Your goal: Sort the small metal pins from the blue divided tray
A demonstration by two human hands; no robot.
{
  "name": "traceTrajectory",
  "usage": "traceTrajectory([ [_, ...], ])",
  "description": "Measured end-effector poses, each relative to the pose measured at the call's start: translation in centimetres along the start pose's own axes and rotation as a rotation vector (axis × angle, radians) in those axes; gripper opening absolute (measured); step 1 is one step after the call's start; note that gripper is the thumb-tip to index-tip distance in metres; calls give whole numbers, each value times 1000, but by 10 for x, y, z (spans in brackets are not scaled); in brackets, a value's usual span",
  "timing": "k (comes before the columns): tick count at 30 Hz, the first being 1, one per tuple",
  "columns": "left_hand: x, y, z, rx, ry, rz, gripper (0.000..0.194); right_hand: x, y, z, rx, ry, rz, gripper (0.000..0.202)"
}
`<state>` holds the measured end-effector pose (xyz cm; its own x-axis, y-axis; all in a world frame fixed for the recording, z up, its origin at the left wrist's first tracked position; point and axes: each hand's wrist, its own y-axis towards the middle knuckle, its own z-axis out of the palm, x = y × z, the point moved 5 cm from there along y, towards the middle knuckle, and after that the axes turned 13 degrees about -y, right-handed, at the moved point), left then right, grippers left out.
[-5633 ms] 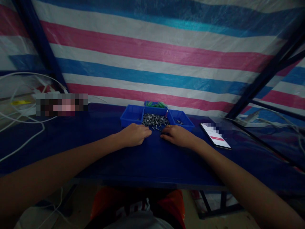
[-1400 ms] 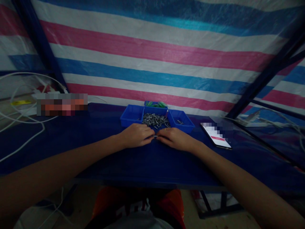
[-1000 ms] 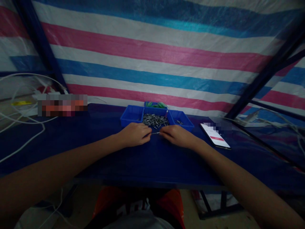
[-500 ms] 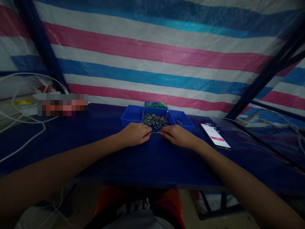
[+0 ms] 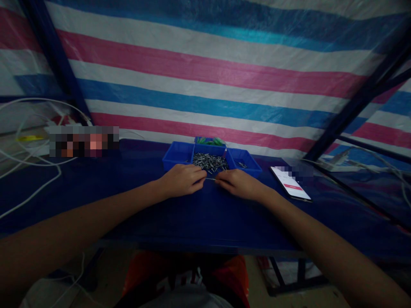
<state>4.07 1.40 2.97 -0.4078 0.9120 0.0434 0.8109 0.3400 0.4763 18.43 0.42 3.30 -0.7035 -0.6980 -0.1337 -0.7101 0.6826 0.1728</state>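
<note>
- A thin metal pin [image 5: 210, 179] is spanning the gap before a metal pile [image 5: 209, 161].
- The left hand [image 5: 184, 180] and right hand [image 5: 238, 183] are pinching its ends.
- Blue bins [image 5: 173, 164] are flanking the pile.
- A phone [image 5: 290, 184] is lying rightward.

L hand [image 5: 186, 180] & R hand [image 5: 236, 184] bare, arms [image 5: 128, 205] too. Under the surface's [image 5: 208, 224] near edge: orange & dk pants/shorts [image 5: 138, 271] w/ blurry white marks [image 5: 176, 280], pale string [image 5: 199, 275] & grey cloth [image 5: 189, 298].

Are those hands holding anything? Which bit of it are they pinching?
Yes, a thin, metal-looking piece. The left hand grips one end, the right hand the other; its middle shows between them.
</note>
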Motion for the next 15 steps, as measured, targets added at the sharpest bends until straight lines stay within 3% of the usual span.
traceTrajectory([
  [9,-10,-1,-4,-52,22,158,22,7,0,5,20,22,-75,19],
  [15,-10,0,-6,-28,44,151,21,4,-1,2,10,24,-35,19],
])
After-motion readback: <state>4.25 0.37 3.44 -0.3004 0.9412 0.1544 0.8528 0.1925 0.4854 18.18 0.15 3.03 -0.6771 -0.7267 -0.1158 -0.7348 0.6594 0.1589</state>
